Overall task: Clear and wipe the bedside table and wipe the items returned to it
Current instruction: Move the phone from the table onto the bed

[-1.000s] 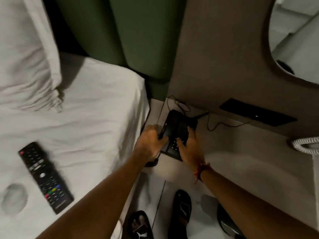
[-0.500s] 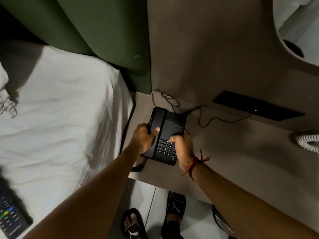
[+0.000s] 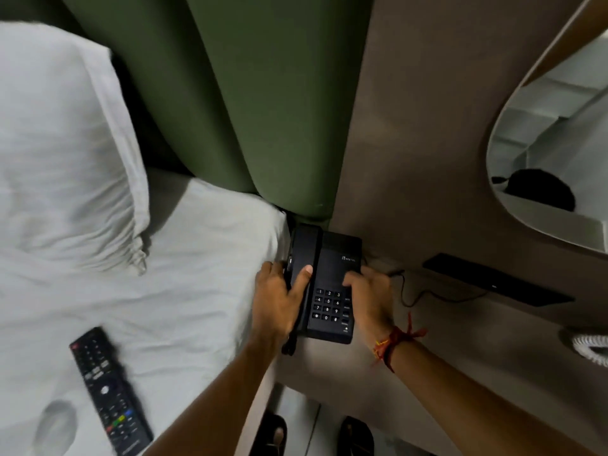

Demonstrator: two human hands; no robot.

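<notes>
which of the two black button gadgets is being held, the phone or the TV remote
The black desk telephone: the left hand and right hand grip its sides. The TV remote lies untouched on the white bedsheet.

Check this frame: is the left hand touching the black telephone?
Touching. The head view shows the left hand gripping the black telephone on its handset side, thumb lying across the handset; the right hand holds the opposite edge.
</notes>
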